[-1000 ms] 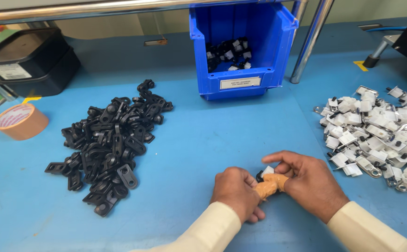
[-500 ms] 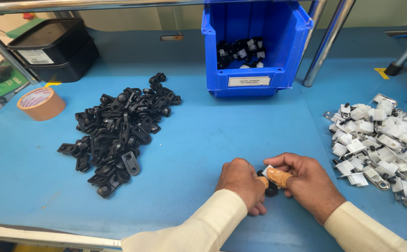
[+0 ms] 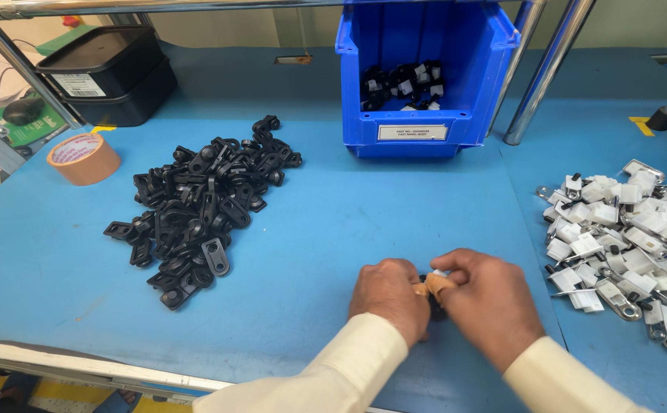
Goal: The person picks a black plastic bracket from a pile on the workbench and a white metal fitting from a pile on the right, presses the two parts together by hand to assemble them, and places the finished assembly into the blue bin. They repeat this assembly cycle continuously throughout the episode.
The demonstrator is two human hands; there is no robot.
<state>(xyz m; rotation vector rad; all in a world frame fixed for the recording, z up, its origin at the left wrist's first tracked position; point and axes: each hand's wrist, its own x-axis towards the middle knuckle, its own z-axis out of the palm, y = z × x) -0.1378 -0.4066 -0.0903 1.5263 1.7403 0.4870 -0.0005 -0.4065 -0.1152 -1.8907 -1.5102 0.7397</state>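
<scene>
The left hand (image 3: pixel 389 296) and the right hand (image 3: pixel 488 300) meet low on the blue bench (image 3: pixel 333 229), both closed on a small black part (image 3: pixel 434 304), mostly hidden between their fingers. A pile of black parts (image 3: pixel 199 203) lies well to the left, a heap of white clips (image 3: pixel 628 245) near on the right. A blue bin (image 3: pixel 425 73) stands behind, a tape roll (image 3: pixel 83 158) far left.
</scene>
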